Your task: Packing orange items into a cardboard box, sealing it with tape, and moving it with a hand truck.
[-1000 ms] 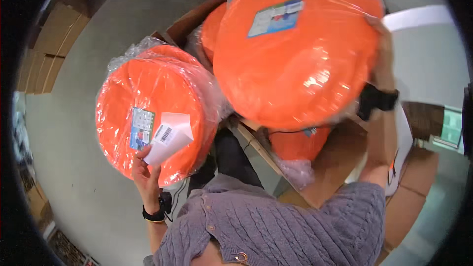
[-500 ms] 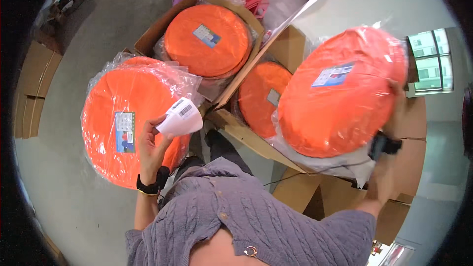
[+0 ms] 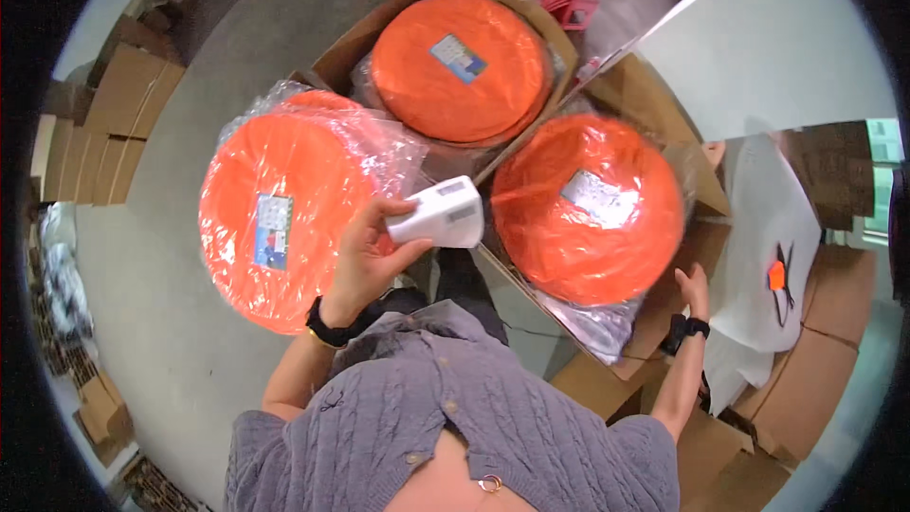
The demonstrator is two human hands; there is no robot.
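My left hand (image 3: pixel 368 251) pinches a folded strip of white barcode labels (image 3: pixel 438 215) between thumb and fingers. Behind that wrist lies a round, flat orange fabric disc (image 3: pixel 232 213) in a clear plastic bag, with a printed card on it. Another bagged orange disc (image 3: pixel 540 246) rests on top of the open right carton (image 3: pixel 687 133). Just off its lower right rim is my right hand (image 3: pixel 695 292), empty, fingers apart.
A second open carton (image 3: pixel 349 55) at the far middle holds a bagged orange disc (image 3: pixel 408 57). Flattened cardboard (image 3: pixel 825 370) and a white sheet (image 3: pixel 749 228), with a small orange-and-black item (image 3: pixel 777 275) on it, are at right. Stacked cartons (image 3: pixel 123 100) stand far left.
The right-hand orange disc, tilted up in my right hand before, now lies on the right carton. My right hand has let go and drawn down. The labels stay in my left hand.
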